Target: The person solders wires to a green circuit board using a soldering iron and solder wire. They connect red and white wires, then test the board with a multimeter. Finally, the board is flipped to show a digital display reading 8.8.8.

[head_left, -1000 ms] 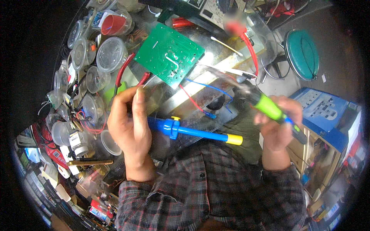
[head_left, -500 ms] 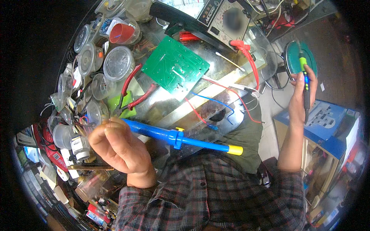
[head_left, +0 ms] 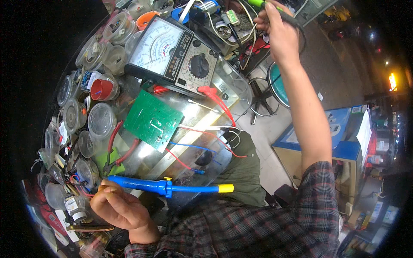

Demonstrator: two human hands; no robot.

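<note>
My left hand point(head_left: 117, 209) is closed near the bench's front edge, gripping the left end of a blue desoldering pump point(head_left: 165, 187) with a yellow tip that points right. A green circuit board point(head_left: 153, 120) lies on the glass bench top above it, with red and blue wires trailing to its right. My right hand point(head_left: 279, 32) is stretched far to the back of the bench, shut on a green-handled soldering iron point(head_left: 263, 3) whose tip is out of view. Neither hand touches the board.
A black analog multimeter point(head_left: 172, 56) stands behind the board, red leads plugged in. Several round plastic containers point(head_left: 101, 122) line the left side, with red-handled pliers point(head_left: 116, 146) beside them. Right of the bench stand a teal stool point(head_left: 277, 86) and a blue box point(head_left: 340, 137).
My right hand carried the soldering iron from beside the board up to the far back of the bench. My left hand lowered toward the front edge with the pump.
</note>
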